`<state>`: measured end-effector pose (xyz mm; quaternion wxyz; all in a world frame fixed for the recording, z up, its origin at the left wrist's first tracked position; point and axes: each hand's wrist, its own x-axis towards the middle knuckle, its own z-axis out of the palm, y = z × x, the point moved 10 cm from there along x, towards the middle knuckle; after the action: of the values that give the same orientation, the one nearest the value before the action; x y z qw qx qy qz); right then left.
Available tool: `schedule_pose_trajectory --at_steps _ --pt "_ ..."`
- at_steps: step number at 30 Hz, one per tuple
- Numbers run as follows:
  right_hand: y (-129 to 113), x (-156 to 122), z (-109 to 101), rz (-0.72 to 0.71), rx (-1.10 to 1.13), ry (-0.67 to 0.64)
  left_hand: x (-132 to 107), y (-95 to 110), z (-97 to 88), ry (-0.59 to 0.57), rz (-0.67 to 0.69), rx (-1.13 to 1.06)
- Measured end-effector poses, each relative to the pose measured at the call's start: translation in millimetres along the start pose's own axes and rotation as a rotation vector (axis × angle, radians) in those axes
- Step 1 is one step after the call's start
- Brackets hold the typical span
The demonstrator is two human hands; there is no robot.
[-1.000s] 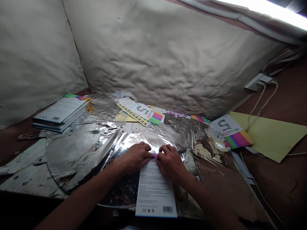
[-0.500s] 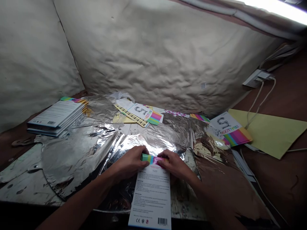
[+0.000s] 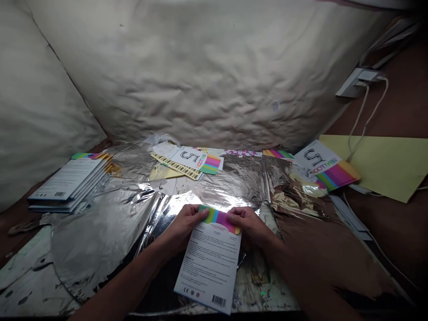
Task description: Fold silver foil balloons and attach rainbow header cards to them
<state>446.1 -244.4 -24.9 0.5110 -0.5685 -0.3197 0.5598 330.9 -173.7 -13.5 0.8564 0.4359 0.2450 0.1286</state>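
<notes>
Foil sheet (image 3: 100,240) under balloon package (image 3: 209,263), cream wall (image 3: 200,76) behind.

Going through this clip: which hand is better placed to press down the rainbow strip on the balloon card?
Probably the left hand: it lies over the green end of the rainbow strip, while the right hand only meets the strip's pink end.

**Card:** right there at six o'clock, a white rectangular paper card (image 3: 209,267), smooth with a soft sheen!
**Foil:** across the middle, a crumpled silver metallic foil sheet (image 3: 100,240), glossy and mirror-bright!
**Backdrop:** up at twelve, a cream padded cloth wall (image 3: 200,76), matt and rippled.
**Sheet:** over at three, a flat yellow paper sheet (image 3: 377,165), smooth and matt.
**Stack:** at nine, pale-blue printed paper cards (image 3: 63,183), smooth, lightly shiny.
</notes>
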Motion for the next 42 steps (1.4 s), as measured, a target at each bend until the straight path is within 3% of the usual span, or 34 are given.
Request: schedule_pose_trajectory --at_steps 5,14,18,21,23,25,27,29,31,33,38,40,42 --pt "-7.3 -7.1 2.2 -0.056 -0.194 -0.013 -3.0 5.4 2.7 0.057 0.047 0.167" --pt "-25.7 -3.0 7.1 -0.096 -0.195 -0.080 -0.1 13.5 -0.3 0.152 0.111 0.463" --pt "-40.5 -2.9 25.0 -0.197 -0.658 -0.077 -2.8 15.1 1.7 0.152 0.180 0.553" --pt "-53.2 -2.2 30.4 -0.300 -1.056 0.133 -4.0 16.9 -6.3 0.176 0.254 0.562" --pt "-59.5 -0.3 35.5 -0.358 -1.184 0.226 -6.1 22.0 -16.8 0.224 0.301 0.558" --pt "-63.3 4.7 43.8 -0.418 -1.127 0.166 -9.6 28.8 -25.7 0.262 0.324 0.543" --pt "-61.6 12.5 51.9 -0.399 -0.901 -0.044 -13.3 35.4 -30.6 0.267 0.319 0.467" --pt "-54.4 19.7 56.0 -0.263 -0.642 -0.257 -16.7 41.6 -32.7 0.253 0.300 0.326" --pt "-47.2 26.2 52.5 -0.117 -0.487 -0.321 -19.0 47.8 -34.0 0.238 0.289 0.193" --pt "-47.0 33.5 42.3 -0.087 -0.447 -0.219 -20.2 54.9 -37.8 0.242 0.305 0.123" --pt "-56.0 38.2 22.5 -0.241 -0.380 0.133 -18.0 67.8 -66.6 0.353 0.371 0.086" --pt "-59.4 36.9 20.3 -0.305 -0.298 0.175 -13.6 69.3 -74.1 0.364 0.377 0.080" --pt "-59.0 37.1 26.7 -0.327 -0.217 0.100 -9.7 69.2 -75.6 0.362 0.372 0.086"
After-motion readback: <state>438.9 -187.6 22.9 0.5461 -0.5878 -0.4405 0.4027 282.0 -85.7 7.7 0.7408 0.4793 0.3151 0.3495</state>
